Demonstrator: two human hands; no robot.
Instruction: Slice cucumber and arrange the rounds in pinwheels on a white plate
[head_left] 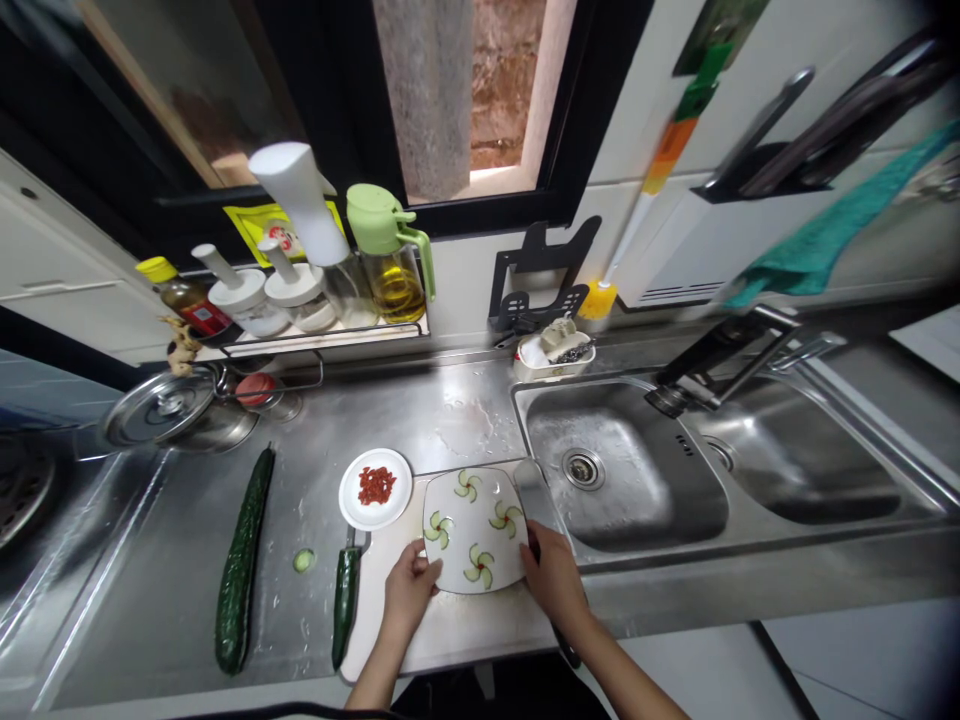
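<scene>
Your left hand (409, 590) and right hand (553, 578) pinch opposite edges of the square plate (474, 530) on the cutting board (450, 625) at 6 o'clock. Tilt it and the cucumber flowers (468, 485) may slide — the knife (536, 495) at 1 o'clock lies close, the sink (622, 470) beyond.

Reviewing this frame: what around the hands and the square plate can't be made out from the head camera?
- Knife: in the head view its handle is hidden under the right hand, so the grip is unclear.
- Left hand: fingertips go under the plate rim, hidden.
- Cutting board: largely covered by the plate.
- Red bits on the small dish: too small to identify.
- Bottle label: blurred.
</scene>
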